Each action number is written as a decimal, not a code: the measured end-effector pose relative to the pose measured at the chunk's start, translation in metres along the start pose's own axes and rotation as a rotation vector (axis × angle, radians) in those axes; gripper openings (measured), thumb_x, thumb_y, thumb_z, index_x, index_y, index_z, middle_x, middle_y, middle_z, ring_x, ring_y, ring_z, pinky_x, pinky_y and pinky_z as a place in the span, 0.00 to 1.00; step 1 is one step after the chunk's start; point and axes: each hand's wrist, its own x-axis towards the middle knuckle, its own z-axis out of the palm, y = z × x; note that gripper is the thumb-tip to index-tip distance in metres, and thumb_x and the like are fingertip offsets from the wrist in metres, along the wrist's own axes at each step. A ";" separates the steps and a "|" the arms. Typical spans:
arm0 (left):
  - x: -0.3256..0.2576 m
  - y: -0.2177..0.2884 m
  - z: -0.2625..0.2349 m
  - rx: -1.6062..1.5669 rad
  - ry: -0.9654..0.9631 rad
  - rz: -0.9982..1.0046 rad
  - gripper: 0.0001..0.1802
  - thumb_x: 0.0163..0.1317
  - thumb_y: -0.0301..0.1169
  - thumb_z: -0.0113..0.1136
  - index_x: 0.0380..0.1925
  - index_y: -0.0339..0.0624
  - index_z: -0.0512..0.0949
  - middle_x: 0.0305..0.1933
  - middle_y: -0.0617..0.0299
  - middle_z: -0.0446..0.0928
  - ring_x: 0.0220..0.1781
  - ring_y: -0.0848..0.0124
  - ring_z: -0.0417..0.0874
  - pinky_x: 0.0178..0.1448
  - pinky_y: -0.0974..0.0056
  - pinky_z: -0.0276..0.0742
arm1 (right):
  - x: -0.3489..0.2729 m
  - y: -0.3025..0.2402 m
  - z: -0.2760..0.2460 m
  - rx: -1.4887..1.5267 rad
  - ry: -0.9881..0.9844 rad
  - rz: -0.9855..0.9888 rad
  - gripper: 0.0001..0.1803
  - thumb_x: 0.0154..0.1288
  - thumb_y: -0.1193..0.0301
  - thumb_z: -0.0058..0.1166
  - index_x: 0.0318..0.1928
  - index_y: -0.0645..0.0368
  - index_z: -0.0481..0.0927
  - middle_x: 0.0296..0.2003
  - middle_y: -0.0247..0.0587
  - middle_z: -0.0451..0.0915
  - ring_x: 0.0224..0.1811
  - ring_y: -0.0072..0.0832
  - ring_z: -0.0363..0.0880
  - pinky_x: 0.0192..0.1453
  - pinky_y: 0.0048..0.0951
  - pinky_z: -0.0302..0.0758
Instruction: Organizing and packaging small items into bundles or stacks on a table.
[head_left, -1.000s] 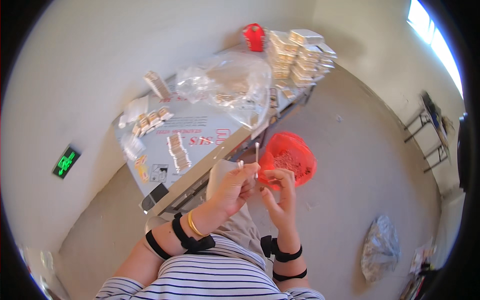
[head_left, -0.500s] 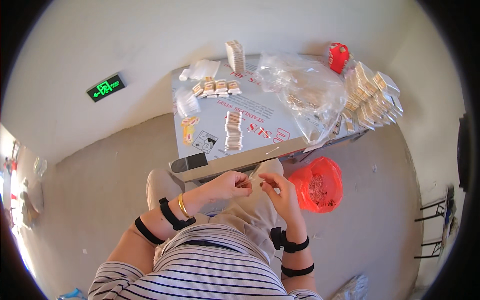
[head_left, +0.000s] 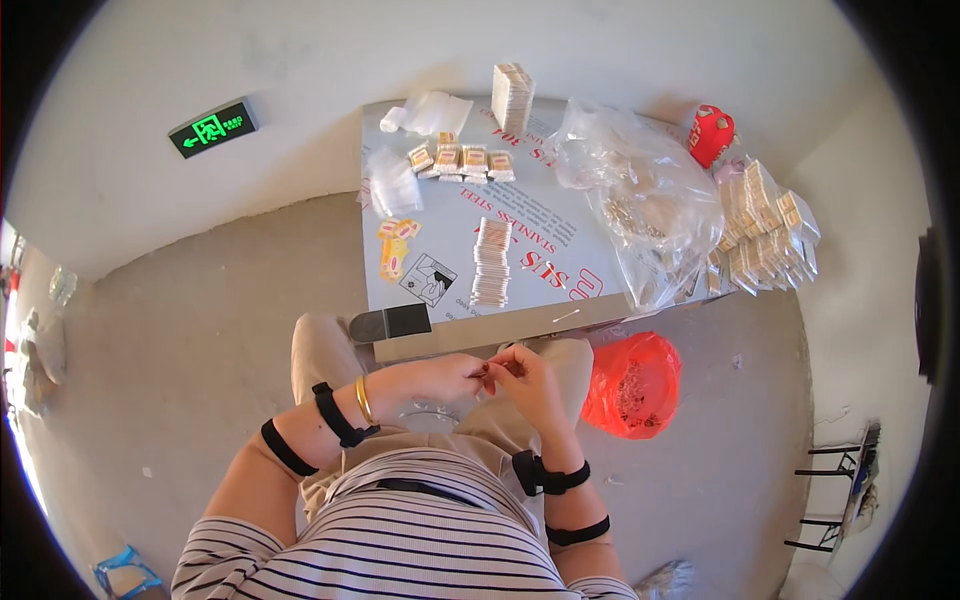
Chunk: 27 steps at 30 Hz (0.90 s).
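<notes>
On the near edge of a grey desk (head_left: 436,228), a single cotton swab (head_left: 566,315) lies just beyond the person's two hands, ahead and a little to the right. The left hand (head_left: 462,376) and right hand (head_left: 527,385) come together over the lap, fingers bent inward and fingertips meeting; whether they grip anything is too small to tell. Straight ahead of them, on the desk, runs a neat column of pale sticks (head_left: 491,262), apparently swabs side by side. Behind it sit small tan-and-white packs (head_left: 474,160) and, near the wall, a tall white stack (head_left: 512,98). Yellow slips (head_left: 396,250) lie to the left. To the right spreads a large clear plastic bag (head_left: 655,205), next to piled packs (head_left: 770,235). On the floor, beside the right knee, stands an open red bag (head_left: 600,385) with small bits inside.
</notes>
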 end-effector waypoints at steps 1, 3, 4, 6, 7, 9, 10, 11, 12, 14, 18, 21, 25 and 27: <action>0.003 -0.009 -0.006 -0.010 0.000 0.001 0.13 0.69 0.28 0.50 0.49 0.35 0.77 0.44 0.63 0.78 0.45 0.74 0.76 0.54 0.66 0.73 | 0.007 0.004 0.001 -0.004 -0.004 0.009 0.05 0.69 0.77 0.57 0.43 0.65 0.81 0.30 0.34 0.83 0.33 0.17 0.80 0.38 0.18 0.74; 0.009 -0.031 -0.021 -0.021 0.074 0.044 0.13 0.70 0.32 0.54 0.48 0.35 0.77 0.45 0.58 0.80 0.46 0.72 0.78 0.54 0.65 0.74 | 0.021 0.011 0.000 -0.058 0.077 0.068 0.04 0.69 0.76 0.57 0.38 0.65 0.80 0.27 0.33 0.80 0.28 0.15 0.76 0.32 0.18 0.70; 0.014 -0.032 -0.029 -0.029 0.071 0.047 0.13 0.70 0.32 0.54 0.48 0.35 0.77 0.45 0.58 0.80 0.46 0.72 0.78 0.54 0.65 0.74 | 0.030 0.023 -0.005 -0.064 0.079 0.075 0.04 0.69 0.76 0.57 0.38 0.65 0.80 0.27 0.33 0.80 0.28 0.15 0.76 0.32 0.18 0.70; 0.020 -0.036 -0.042 0.115 0.134 -0.133 0.16 0.68 0.36 0.59 0.48 0.35 0.77 0.45 0.53 0.81 0.48 0.68 0.80 0.53 0.65 0.74 | 0.051 0.060 -0.015 0.220 0.107 0.155 0.05 0.69 0.75 0.57 0.38 0.65 0.81 0.27 0.32 0.79 0.25 0.15 0.72 0.30 0.17 0.67; 0.023 -0.044 -0.044 0.107 0.132 -0.134 0.16 0.68 0.36 0.59 0.48 0.35 0.77 0.45 0.53 0.81 0.48 0.68 0.80 0.53 0.65 0.74 | 0.061 0.076 -0.021 0.218 0.106 0.163 0.05 0.69 0.75 0.57 0.38 0.65 0.81 0.27 0.32 0.79 0.25 0.15 0.72 0.30 0.17 0.67; 0.025 -0.067 -0.045 0.299 0.478 -0.159 0.17 0.63 0.39 0.64 0.45 0.38 0.80 0.45 0.49 0.80 0.49 0.58 0.81 0.53 0.59 0.75 | 0.083 0.104 -0.028 0.304 0.239 0.185 0.08 0.69 0.73 0.58 0.38 0.67 0.82 0.27 0.33 0.81 0.25 0.16 0.75 0.31 0.18 0.71; 0.027 -0.076 -0.044 0.294 0.476 -0.163 0.17 0.63 0.39 0.64 0.45 0.38 0.80 0.45 0.49 0.80 0.49 0.58 0.81 0.53 0.59 0.75 | 0.094 0.115 -0.029 0.304 0.237 0.192 0.08 0.69 0.73 0.58 0.38 0.67 0.82 0.27 0.33 0.81 0.25 0.16 0.75 0.31 0.18 0.71; 0.028 -0.082 -0.040 0.407 0.555 -0.194 0.19 0.61 0.39 0.65 0.47 0.39 0.79 0.49 0.50 0.78 0.53 0.56 0.79 0.55 0.57 0.74 | 0.105 0.123 -0.030 0.237 0.329 0.244 0.08 0.68 0.73 0.59 0.38 0.67 0.81 0.25 0.33 0.80 0.24 0.16 0.74 0.28 0.19 0.70; 0.031 -0.087 -0.035 0.522 0.632 -0.224 0.21 0.59 0.38 0.66 0.49 0.40 0.78 0.53 0.50 0.76 0.57 0.55 0.77 0.58 0.55 0.74 | 0.114 0.130 -0.030 0.169 0.420 0.295 0.08 0.67 0.72 0.61 0.38 0.66 0.81 0.24 0.32 0.80 0.22 0.16 0.73 0.25 0.21 0.68; 0.036 -0.087 -0.020 0.580 0.587 -0.195 0.23 0.58 0.38 0.66 0.51 0.40 0.76 0.57 0.51 0.74 0.60 0.55 0.74 0.60 0.54 0.72 | 0.131 0.140 -0.029 0.075 0.434 0.295 0.09 0.67 0.71 0.62 0.37 0.66 0.80 0.23 0.33 0.80 0.21 0.17 0.74 0.24 0.21 0.69; 0.052 -0.089 0.007 0.786 0.589 -0.032 0.31 0.59 0.40 0.65 0.61 0.41 0.70 0.68 0.50 0.65 0.71 0.55 0.65 0.71 0.52 0.63 | 0.146 0.145 -0.018 -0.040 0.457 0.288 0.12 0.65 0.68 0.64 0.37 0.63 0.79 0.21 0.37 0.80 0.22 0.21 0.78 0.25 0.24 0.72; 0.066 -0.096 0.011 1.017 0.556 -0.039 0.38 0.64 0.46 0.59 0.70 0.43 0.62 0.76 0.51 0.55 0.79 0.56 0.53 0.79 0.48 0.50 | 0.138 0.150 -0.030 -0.343 0.575 0.189 0.11 0.64 0.66 0.64 0.35 0.60 0.78 0.24 0.39 0.82 0.24 0.29 0.81 0.30 0.32 0.77; 0.089 -0.112 0.006 1.162 0.472 -0.072 0.41 0.68 0.52 0.52 0.75 0.46 0.54 0.81 0.55 0.46 0.83 0.58 0.42 0.81 0.42 0.36 | 0.116 0.147 -0.082 -0.366 0.620 0.192 0.12 0.63 0.66 0.64 0.39 0.59 0.77 0.23 0.41 0.81 0.25 0.34 0.81 0.32 0.38 0.77; 0.095 -0.116 -0.005 1.208 0.429 -0.132 0.42 0.69 0.55 0.48 0.77 0.50 0.51 0.82 0.58 0.42 0.83 0.58 0.38 0.80 0.39 0.32 | 0.110 0.143 -0.109 -0.525 0.689 0.047 0.12 0.61 0.70 0.64 0.41 0.59 0.77 0.26 0.42 0.79 0.27 0.35 0.80 0.36 0.36 0.77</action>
